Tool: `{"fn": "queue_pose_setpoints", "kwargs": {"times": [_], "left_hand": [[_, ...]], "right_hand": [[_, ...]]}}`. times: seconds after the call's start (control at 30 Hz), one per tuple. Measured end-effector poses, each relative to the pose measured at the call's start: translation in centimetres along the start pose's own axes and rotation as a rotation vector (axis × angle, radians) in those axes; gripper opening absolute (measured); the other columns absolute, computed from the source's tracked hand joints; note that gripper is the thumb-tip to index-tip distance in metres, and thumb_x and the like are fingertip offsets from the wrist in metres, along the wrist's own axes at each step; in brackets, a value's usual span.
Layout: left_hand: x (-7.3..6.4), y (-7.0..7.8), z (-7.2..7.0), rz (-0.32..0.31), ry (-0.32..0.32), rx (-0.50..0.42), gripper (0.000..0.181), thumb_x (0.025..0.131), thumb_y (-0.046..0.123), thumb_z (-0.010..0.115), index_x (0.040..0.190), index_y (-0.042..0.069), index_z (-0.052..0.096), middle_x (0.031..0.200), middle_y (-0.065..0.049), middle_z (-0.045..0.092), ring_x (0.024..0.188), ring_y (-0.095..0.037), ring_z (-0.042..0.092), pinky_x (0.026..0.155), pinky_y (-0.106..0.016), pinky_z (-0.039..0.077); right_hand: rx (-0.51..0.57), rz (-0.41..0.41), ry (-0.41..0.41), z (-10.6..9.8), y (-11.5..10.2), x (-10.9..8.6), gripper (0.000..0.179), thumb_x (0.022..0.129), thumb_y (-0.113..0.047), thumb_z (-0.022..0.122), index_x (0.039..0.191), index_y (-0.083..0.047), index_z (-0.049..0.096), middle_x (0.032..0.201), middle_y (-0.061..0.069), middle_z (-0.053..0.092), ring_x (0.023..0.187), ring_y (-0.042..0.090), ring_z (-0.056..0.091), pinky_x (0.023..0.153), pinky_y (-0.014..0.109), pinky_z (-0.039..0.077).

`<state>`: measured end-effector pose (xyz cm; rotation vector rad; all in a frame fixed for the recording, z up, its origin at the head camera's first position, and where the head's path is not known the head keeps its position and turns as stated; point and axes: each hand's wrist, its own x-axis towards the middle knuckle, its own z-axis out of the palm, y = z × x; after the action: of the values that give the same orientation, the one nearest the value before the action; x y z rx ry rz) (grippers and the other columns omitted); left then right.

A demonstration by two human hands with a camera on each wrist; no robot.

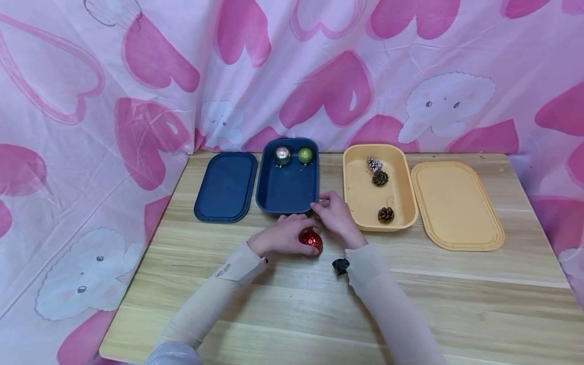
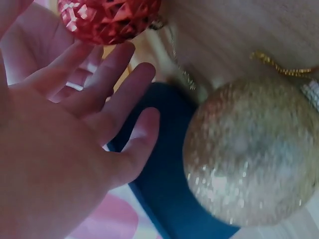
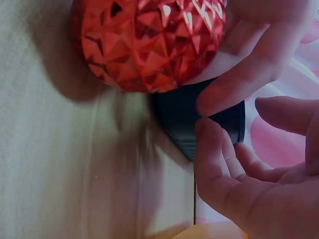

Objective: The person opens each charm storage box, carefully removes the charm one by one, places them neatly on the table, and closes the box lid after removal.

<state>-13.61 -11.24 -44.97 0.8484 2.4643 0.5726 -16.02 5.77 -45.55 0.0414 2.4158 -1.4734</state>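
A shiny red Christmas bauble [image 1: 312, 242] with a faceted surface sits just in front of the dark blue box [image 1: 287, 208]. My left hand [image 1: 285, 236] holds it between thumb and fingers. To the right, my right hand [image 1: 336, 217] is by the box's front right corner, its fingers slightly bent with nothing between them. In the right wrist view the red bauble [image 3: 149, 45] is in front of the right hand [image 3: 264, 184]. The left wrist view shows a gold glitter bauble [image 2: 254, 152] close to the left hand [image 2: 70, 134]; the head view hides it.
Inside the blue box lie a silvery bauble [image 1: 282, 155] and a green bauble [image 1: 305, 155]. A yellow box [image 1: 358, 203] holds a frosted pinecone [image 1: 374, 164] and two brown pinecones [image 1: 386, 215]. A blue lid [image 1: 225, 187] and a yellow lid [image 1: 458, 205] flank the boxes.
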Motion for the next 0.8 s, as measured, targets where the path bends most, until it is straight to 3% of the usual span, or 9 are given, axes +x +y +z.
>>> {"fn": "queue_pose_setpoints", "kwargs": {"times": [0.13, 0.23, 0.3, 0.4, 0.47, 0.53, 0.6, 0.67, 0.8], "left_hand": [[-0.7, -0.5, -0.7, 0.042, 0.046, -0.069, 0.055, 0.087, 0.043, 0.068, 0.131, 0.012, 0.058, 0.122, -0.006, 0.062, 0.114, -0.024, 0.052, 0.096, -0.043, 0.039], [-1.4, -1.1, -1.5, 0.090, 0.115, -0.128, 0.049, 0.089, 0.037, 0.069, 0.127, 0.009, 0.060, 0.119, -0.009, 0.063, 0.111, -0.027, 0.054, 0.096, -0.040, 0.043], [-1.9, -1.6, -2.1, 0.118, 0.195, -0.177, 0.042, 0.090, 0.032, 0.068, 0.123, 0.007, 0.063, 0.117, -0.011, 0.064, 0.109, -0.026, 0.056, 0.095, -0.039, 0.047], [-2.6, -2.7, -2.8, 0.113, 0.388, -0.230, 0.028, 0.091, 0.024, 0.068, 0.114, 0.008, 0.067, 0.110, -0.010, 0.065, 0.103, -0.024, 0.059, 0.090, -0.039, 0.050], [-2.9, -3.5, -3.1, 0.057, 0.549, -0.242, 0.021, 0.091, 0.019, 0.066, 0.109, 0.007, 0.068, 0.105, -0.009, 0.064, 0.095, -0.024, 0.058, 0.083, -0.038, 0.051], [-3.1, -4.5, -3.2, -0.044, 0.702, -0.239, 0.019, 0.091, 0.017, 0.065, 0.106, 0.007, 0.069, 0.101, -0.009, 0.062, 0.089, -0.025, 0.057, 0.077, -0.035, 0.048], [-3.2, -5.4, -3.4, -0.166, 0.802, -0.260, 0.021, 0.091, 0.016, 0.063, 0.108, 0.005, 0.068, 0.102, -0.012, 0.059, 0.086, -0.026, 0.054, 0.073, -0.033, 0.045], [-3.2, -6.4, -3.4, -0.268, 0.847, -0.294, 0.026, 0.092, 0.016, 0.061, 0.114, 0.002, 0.065, 0.104, -0.018, 0.056, 0.086, -0.028, 0.053, 0.074, -0.033, 0.043], [-2.9, -8.2, -3.2, -0.424, 0.820, -0.400, 0.036, 0.094, 0.017, 0.057, 0.126, 0.001, 0.057, 0.111, -0.020, 0.053, 0.091, -0.027, 0.051, 0.081, -0.037, 0.043]], "right_hand": [[-0.023, -0.028, -0.004, -0.1, -0.1, 0.1, 0.043, 0.096, -0.026, 0.058, 0.128, 0.000, 0.046, 0.113, 0.018, 0.065, 0.094, 0.026, 0.066, 0.074, 0.031, 0.054], [-0.033, -0.046, -0.007, -0.2, -0.4, 0.1, 0.043, 0.096, -0.025, 0.058, 0.128, 0.001, 0.046, 0.114, 0.018, 0.064, 0.092, 0.026, 0.066, 0.071, 0.029, 0.054], [-0.043, -0.060, -0.011, -0.4, -0.6, 0.2, 0.044, 0.096, -0.024, 0.058, 0.128, 0.002, 0.046, 0.115, 0.019, 0.063, 0.091, 0.027, 0.067, 0.071, 0.031, 0.055], [-0.059, -0.079, -0.013, -0.8, -1.1, 0.3, 0.044, 0.095, -0.024, 0.059, 0.128, 0.002, 0.046, 0.116, 0.018, 0.063, 0.094, 0.028, 0.067, 0.076, 0.035, 0.055], [-0.091, -0.106, -0.016, -1.2, -1.5, 0.4, 0.044, 0.095, -0.023, 0.059, 0.128, 0.004, 0.047, 0.116, 0.019, 0.062, 0.098, 0.030, 0.066, 0.083, 0.038, 0.055], [-0.126, -0.138, -0.016, -1.6, -2.0, 0.6, 0.044, 0.095, -0.022, 0.059, 0.128, 0.004, 0.048, 0.117, 0.019, 0.062, 0.101, 0.031, 0.065, 0.088, 0.041, 0.053], [-0.174, -0.181, -0.015, -2.1, -2.6, 0.8, 0.043, 0.094, -0.020, 0.059, 0.128, 0.006, 0.049, 0.117, 0.020, 0.061, 0.104, 0.033, 0.064, 0.092, 0.044, 0.051], [-0.228, -0.212, -0.015, -2.7, -3.1, 1.2, 0.043, 0.095, -0.020, 0.059, 0.128, 0.006, 0.050, 0.119, 0.021, 0.060, 0.106, 0.034, 0.062, 0.094, 0.045, 0.050], [-0.364, -0.304, -0.027, -4.1, -4.0, 2.4, 0.042, 0.096, -0.019, 0.057, 0.128, 0.006, 0.050, 0.123, 0.022, 0.057, 0.110, 0.036, 0.057, 0.096, 0.047, 0.048]]}}
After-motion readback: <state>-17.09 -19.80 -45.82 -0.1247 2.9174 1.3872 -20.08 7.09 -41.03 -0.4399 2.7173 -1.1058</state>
